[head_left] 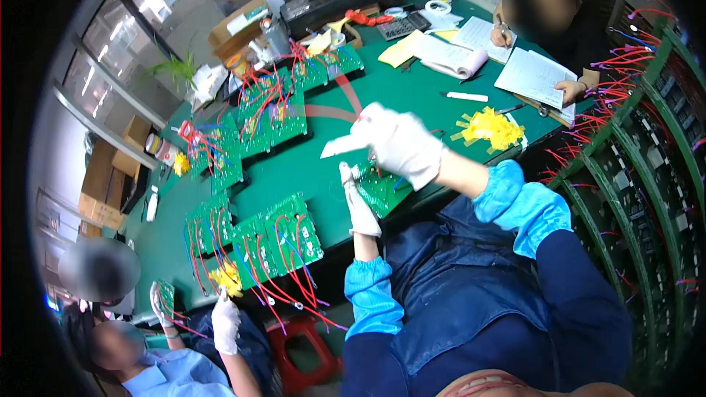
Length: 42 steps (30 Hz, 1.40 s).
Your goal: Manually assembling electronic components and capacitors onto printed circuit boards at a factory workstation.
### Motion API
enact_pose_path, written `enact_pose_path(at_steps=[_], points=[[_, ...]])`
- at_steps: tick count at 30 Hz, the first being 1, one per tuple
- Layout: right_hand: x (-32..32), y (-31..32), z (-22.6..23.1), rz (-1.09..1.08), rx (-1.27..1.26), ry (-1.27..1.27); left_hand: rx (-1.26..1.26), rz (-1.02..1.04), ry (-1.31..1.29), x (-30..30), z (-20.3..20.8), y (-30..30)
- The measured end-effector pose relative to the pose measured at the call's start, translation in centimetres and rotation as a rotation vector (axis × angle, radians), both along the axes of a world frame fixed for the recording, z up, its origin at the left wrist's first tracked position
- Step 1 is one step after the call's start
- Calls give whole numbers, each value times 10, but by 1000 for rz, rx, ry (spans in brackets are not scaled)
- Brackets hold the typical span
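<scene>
My left hand (pixel 360 209), in a white glove, grips the left edge of a green circuit board (pixel 377 192) near the table's front edge. Above the board, my right hand (pixel 404 145), also gloved, is closed and partly smeared by motion. Blurred red wire (pixel 346 94) runs from its fingers in two arcs. A pale pointed piece sticks out leftward from that hand; whether it is a tool or a glove finger I cannot tell. My right hand covers part of the board.
Wired circuit boards (pixel 276 231) lie left of me, with more boards (pixel 254 114) farther back. Yellow pieces (pixel 491 129) are heaped at right, near a white-handled tool (pixel 467 96). A rack (pixel 625 132) with wires stands at right. One co-worker writes opposite; another (pixel 176 367) handles a board at lower left.
</scene>
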State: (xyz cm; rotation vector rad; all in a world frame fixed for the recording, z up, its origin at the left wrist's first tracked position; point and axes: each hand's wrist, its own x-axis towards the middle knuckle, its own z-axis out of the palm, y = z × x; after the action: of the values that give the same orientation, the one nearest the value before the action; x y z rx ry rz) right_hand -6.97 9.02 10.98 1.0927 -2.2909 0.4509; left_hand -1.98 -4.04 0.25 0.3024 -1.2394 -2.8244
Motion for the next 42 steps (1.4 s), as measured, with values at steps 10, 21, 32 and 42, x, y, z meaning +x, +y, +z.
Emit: enact_pose_path(at_steps=[10,21,32,42], points=[[-45,73,-82,-102,-35,-283,-242,128,144,-11,-31,-9],[2,104,-70,-133,-898,-933,-171,136,-52,-4,-31,-7],[54,86,-93,143,-1017,-1472,-511,449,-249,-9,-33,-4],[31,104,-86,41,-655,-1274,-484,442,-140,-3,-23,4]])
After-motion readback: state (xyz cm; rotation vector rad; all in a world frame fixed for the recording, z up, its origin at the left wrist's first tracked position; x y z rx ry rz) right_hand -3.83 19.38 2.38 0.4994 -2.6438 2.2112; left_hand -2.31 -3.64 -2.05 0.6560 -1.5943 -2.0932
